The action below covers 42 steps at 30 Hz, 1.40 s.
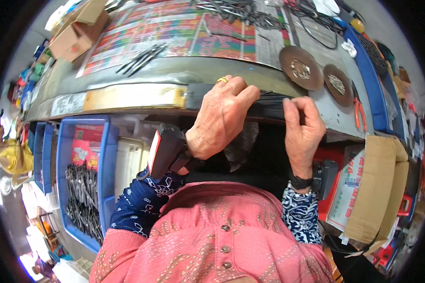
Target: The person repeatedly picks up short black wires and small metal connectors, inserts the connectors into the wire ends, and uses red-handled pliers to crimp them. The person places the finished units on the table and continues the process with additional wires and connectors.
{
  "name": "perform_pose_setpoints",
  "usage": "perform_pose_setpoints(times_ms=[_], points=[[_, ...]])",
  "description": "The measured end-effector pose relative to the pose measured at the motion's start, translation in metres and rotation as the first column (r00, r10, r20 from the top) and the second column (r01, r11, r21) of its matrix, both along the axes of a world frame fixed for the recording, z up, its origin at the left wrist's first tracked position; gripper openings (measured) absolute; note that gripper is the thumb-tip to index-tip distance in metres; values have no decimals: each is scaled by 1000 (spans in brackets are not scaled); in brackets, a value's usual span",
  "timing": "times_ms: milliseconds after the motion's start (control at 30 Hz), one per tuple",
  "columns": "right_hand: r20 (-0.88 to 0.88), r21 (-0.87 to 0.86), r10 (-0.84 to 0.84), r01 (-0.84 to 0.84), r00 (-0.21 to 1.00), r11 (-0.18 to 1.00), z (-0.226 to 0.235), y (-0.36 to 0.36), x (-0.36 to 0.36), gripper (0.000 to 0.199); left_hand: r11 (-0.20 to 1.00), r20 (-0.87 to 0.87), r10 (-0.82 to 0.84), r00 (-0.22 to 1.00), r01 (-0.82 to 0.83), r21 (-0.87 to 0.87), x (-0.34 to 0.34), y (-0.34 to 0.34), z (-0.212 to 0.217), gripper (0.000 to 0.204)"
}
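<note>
At the front edge of the workbench (250,70), my left hand (224,113) is closed, with knuckles up and fingertips hidden. A thin dark piece (266,92) shows just right of its thumb; I cannot tell whether the hand holds it. My right hand (303,129) has thumb and forefinger bent together in a pinch; anything between them is too small to make out. Between the two hands, a black wrapped strip (271,104) runs along the bench edge. Beyond my right hand sit two brown round dishes, the larger dish (288,59) and the smaller dish (332,96), holding small silvery parts.
Red-handled pliers (360,113) lie right of the dishes. Slim black parts (141,60) rest by a colourful printed sheet (174,37); more are heaped farther back. A blue bin (107,188) of black parts stands at my left, cardboard (375,188) at my right.
</note>
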State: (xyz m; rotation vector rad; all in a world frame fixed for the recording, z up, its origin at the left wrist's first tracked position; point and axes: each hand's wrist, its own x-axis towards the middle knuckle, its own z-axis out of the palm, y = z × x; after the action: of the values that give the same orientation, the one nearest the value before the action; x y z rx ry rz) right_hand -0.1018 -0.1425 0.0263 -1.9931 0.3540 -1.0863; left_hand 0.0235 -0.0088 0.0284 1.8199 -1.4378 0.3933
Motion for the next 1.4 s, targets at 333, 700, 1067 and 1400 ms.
perform_pose_setpoints(times_ms=[333,700,1067,1400], points=[[-48,-75,26,-30,999,997,3,2,1,18,896,92,437,895,-442,38,91,92,9,6],[-60,-144,-45,36,997,989,18,-16,-5,16,842,198,478,856,-511,173,121,99,5,4],[-154,-576,-280,144,948,804,15,-57,5,15,773,363,524,771,-609,176,139,94,5,6],[-249,-655,-329,92,911,750,11,-65,15,35,871,158,450,879,-471,141,108,74,10,10]])
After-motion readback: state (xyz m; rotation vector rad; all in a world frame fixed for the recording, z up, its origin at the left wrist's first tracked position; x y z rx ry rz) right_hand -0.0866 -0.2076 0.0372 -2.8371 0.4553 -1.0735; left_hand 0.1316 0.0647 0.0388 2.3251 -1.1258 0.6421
